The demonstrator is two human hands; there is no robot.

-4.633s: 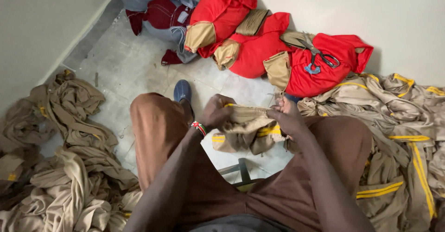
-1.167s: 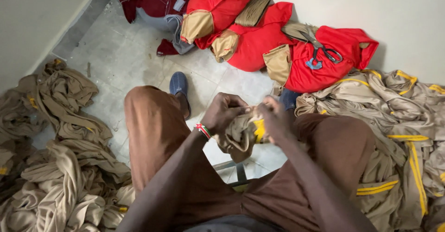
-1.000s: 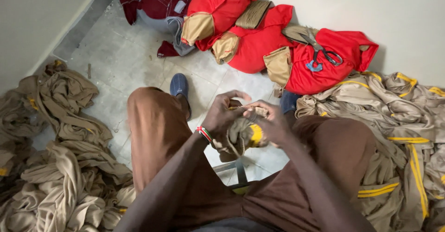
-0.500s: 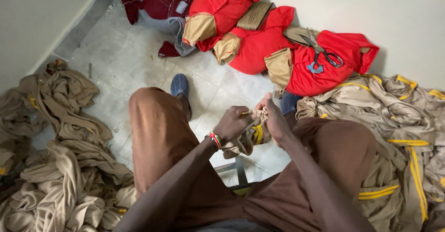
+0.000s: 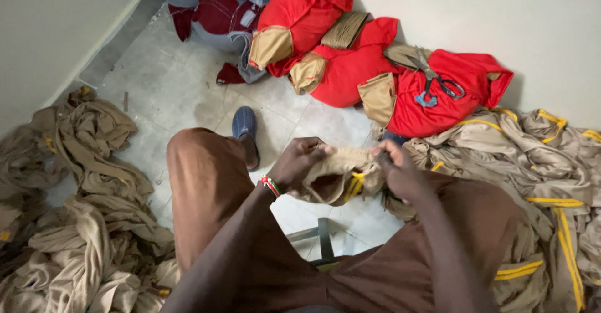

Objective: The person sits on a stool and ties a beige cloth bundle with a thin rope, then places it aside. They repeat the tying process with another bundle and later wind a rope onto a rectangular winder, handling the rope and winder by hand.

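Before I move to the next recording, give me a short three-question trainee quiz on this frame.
1. True or false: both hands, the left hand and the right hand, grip the same khaki garment with yellow trim.
2. Multiple choice: what lies on the red garment by the wall? A) a phone B) scissors C) a cup
3. Fill in: the blue shoe rests on the ____ floor.

Key: 1 true; 2 B; 3 tiled.
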